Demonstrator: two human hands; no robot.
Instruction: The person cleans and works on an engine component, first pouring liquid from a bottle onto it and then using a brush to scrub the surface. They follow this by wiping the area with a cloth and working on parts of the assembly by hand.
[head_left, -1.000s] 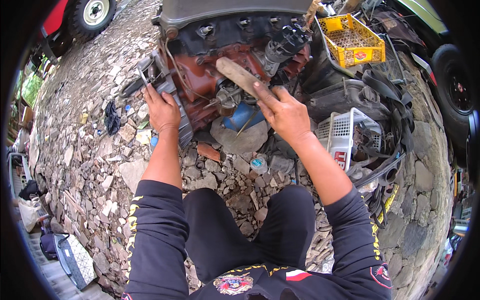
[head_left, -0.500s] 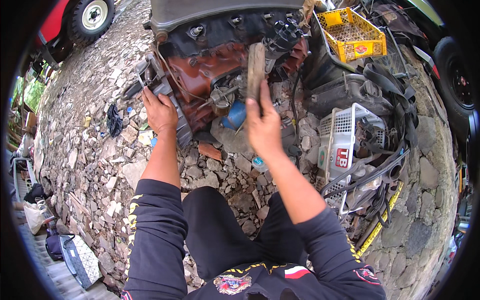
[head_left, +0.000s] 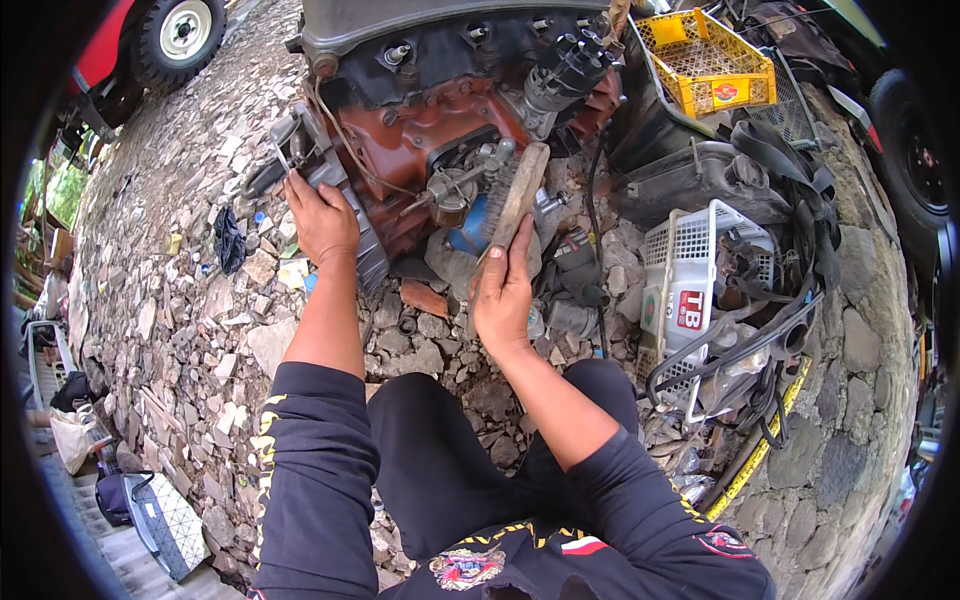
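Note:
A wooden-backed wire brush is in my right hand, its fingers closed round the lower end. The brush leans up and to the right, with its bristles facing left toward the fuel pump on a red-brown engine block. Whether the bristles touch the pump I cannot tell. My left hand grips the edge of a grey metal bracket at the engine's left end. Above the brush sits a black distributor. Behind the brush, a blue round part is partly covered.
Broken stones cover the ground. To the right stand a white plastic basket of parts, a black tank-like part and a yellow crate. A black cable hangs beside the engine. A stone wall edge runs along the right.
My right hand has drawn the wire brush down toward me, away from the distributor, and tipped its top to the right. My left hand stays on the bracket.

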